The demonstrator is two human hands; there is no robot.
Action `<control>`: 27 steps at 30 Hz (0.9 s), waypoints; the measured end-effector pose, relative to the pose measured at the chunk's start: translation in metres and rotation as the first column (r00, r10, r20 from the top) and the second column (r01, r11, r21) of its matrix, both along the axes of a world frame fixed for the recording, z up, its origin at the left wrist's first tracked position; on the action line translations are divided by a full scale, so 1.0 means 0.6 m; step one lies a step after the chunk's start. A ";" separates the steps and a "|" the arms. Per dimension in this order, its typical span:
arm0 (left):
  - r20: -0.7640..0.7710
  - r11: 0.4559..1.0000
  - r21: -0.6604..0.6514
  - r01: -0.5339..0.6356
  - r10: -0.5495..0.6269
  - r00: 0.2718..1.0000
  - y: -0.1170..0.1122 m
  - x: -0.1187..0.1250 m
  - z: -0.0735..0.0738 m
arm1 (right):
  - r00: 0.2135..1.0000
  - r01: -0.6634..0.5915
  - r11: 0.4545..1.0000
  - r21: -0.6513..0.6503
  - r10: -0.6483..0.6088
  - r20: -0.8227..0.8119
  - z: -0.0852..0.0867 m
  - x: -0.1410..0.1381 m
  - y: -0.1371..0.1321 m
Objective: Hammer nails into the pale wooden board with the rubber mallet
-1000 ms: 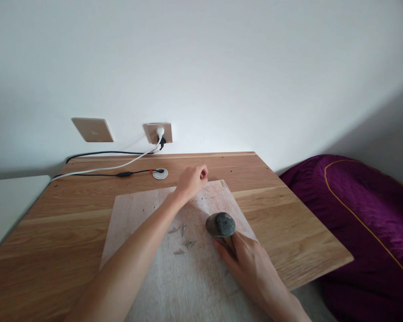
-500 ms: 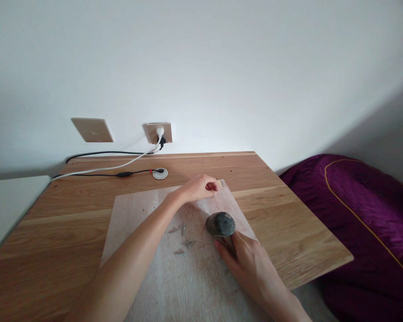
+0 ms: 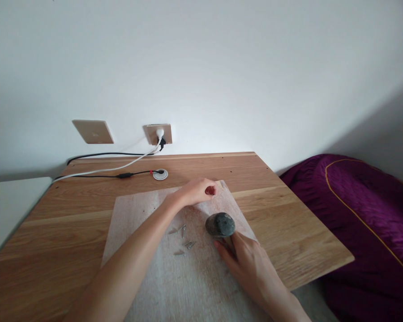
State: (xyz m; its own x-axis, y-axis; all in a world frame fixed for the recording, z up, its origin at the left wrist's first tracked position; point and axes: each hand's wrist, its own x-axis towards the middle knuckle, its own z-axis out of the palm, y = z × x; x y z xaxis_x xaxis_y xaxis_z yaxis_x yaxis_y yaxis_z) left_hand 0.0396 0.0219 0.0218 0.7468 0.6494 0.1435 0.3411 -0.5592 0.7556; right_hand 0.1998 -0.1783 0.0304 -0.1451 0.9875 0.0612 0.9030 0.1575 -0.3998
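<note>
My left hand (image 3: 198, 190) is closed in a pinch, thumb and forefinger meeting low over the far right part of a pale wooden board (image 3: 144, 286). Whatever sits between those fingertips is too small to make out. My right hand (image 3: 250, 259) is wrapped round the handle of a hammer (image 3: 220, 224), whose dark, rounded, worn head points up toward me. The hammer head is nearer to me than the left fingertips and apart from them. Several loose silvery screws or nails (image 3: 184, 231) lie on the board between my forearms.
Beneath the board is a wooden table (image 3: 298, 237). Black and white cables (image 3: 97, 171) run across its back left to a wall socket (image 3: 159, 134). A round cable grommet (image 3: 160, 174) sits in the tabletop. Purple fabric (image 3: 366, 214) bulges beyond the right edge; a white surface (image 3: 16, 205) is at left.
My left hand has shifted very slightly toward me and left, still pinched. My right hand and the hammer have stayed almost still.
</note>
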 end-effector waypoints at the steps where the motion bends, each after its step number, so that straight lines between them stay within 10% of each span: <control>1: 0.007 1.000 0.009 -0.007 0.007 1.000 0.000 -0.001 -0.003 | 1.000 0.005 1.000 0.001 -0.005 0.000 0.000 0.000 0.000; 27: 0.175 0.995 -0.018 -0.099 0.101 0.979 -0.024 0.000 -0.038 | 0.986 -0.099 0.961 -0.258 0.059 -0.159 0.023 0.020 0.024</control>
State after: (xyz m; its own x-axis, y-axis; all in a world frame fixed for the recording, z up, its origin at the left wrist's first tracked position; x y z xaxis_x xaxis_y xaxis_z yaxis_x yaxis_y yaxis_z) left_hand 0.0399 0.0073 -0.0010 0.6419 0.7213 0.2599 0.2568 -0.5217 0.8136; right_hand 0.2115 -0.1640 0.0439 -0.2324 0.9571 -0.1730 0.8194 0.0968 -0.5650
